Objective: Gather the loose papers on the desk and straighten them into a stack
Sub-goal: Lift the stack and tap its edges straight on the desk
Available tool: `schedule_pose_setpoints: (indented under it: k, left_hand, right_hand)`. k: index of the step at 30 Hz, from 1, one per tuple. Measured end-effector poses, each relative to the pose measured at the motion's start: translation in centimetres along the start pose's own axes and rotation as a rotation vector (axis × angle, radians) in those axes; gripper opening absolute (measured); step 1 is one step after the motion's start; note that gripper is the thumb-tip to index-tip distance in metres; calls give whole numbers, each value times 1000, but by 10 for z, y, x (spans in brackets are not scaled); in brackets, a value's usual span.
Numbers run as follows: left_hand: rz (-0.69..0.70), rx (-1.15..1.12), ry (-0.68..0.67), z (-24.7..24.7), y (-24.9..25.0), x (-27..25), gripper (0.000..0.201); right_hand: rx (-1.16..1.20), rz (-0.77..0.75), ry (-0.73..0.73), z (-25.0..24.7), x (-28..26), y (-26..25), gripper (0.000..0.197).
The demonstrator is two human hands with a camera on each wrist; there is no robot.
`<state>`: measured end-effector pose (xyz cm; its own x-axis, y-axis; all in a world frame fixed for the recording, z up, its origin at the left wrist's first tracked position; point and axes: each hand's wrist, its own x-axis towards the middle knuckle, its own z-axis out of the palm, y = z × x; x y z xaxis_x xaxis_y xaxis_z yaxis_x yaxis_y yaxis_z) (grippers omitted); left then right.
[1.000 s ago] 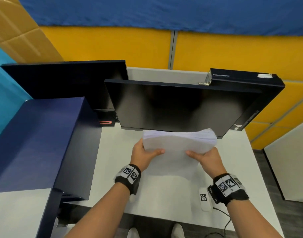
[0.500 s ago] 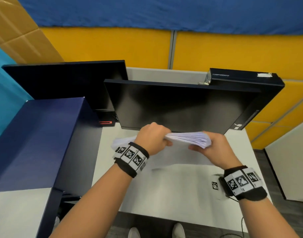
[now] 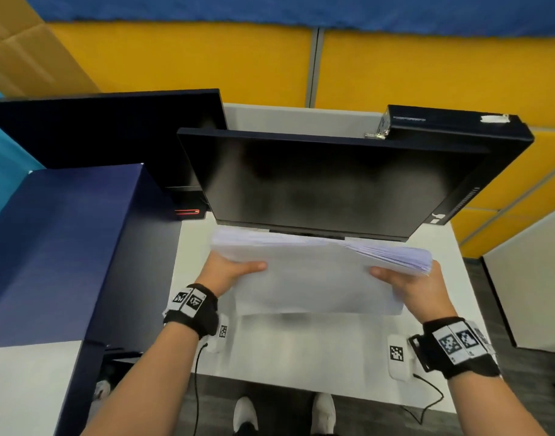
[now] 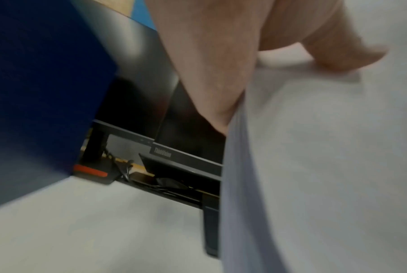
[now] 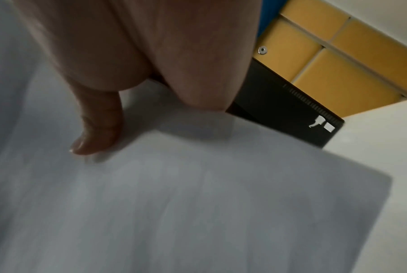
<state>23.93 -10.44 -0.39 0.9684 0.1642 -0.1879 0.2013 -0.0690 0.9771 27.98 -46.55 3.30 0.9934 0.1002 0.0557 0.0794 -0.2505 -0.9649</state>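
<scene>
Head view: I have the papers (image 3: pixel 317 275) up off the tabletop (image 3: pixel 301 350), just in front of the monitor (image 3: pixel 326 184) and below its lower edge. My left hand (image 3: pixel 230 272) grips the left side of the sheaf, thumb on top; my right hand (image 3: pixel 408 286) grips the right side the same way, thumb pressed flat on the top sheet. The fingers underneath are hidden, so how far they curl I cannot tell. The right wrist view shows that thumb (image 5: pixel 94 129) bearing down on the sheet, and the left wrist view shows the sheaf edge running down from the palm. The far right corner, nearest the monitor, is fanned, so the sheets are not square yet. My read on handling: the stack is light but floppy, it sags in the middle between the two grips, and the sheets are slick against each other, so a loose pinch lets them slide and splay. The edges will crease or dog-ear if jammed hard. I'd hold at the middle of both short sides with light pressure, stand the sheaf on its long edge on the tabletop in front of the monitor, and let the sheets drop level.
</scene>
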Motion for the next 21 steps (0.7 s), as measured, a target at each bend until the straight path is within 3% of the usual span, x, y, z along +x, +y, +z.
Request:
schedule_pose_setpoints:
  k: [3, 6, 11, 16, 21]
  left_hand:
    - [-8, 103, 49, 9, -7, 2, 46]
    - [16, 177, 82, 22, -10, -1, 30]
    - [-23, 197, 169, 38, -38, 2, 27]
    - [-157, 282, 126, 45, -83, 10, 25]
    - [-137, 209, 179, 39, -69, 20, 33]
  right_hand:
    - [16, 5, -27, -5, 0, 12, 30]
    - [-51, 7, -37, -10, -1, 27, 16]
    - [-57, 50, 59, -8, -7, 64, 15]
    - [-58, 264, 50, 10, -14, 109, 23]
    - [-50, 215, 133, 7, -4, 97, 13]
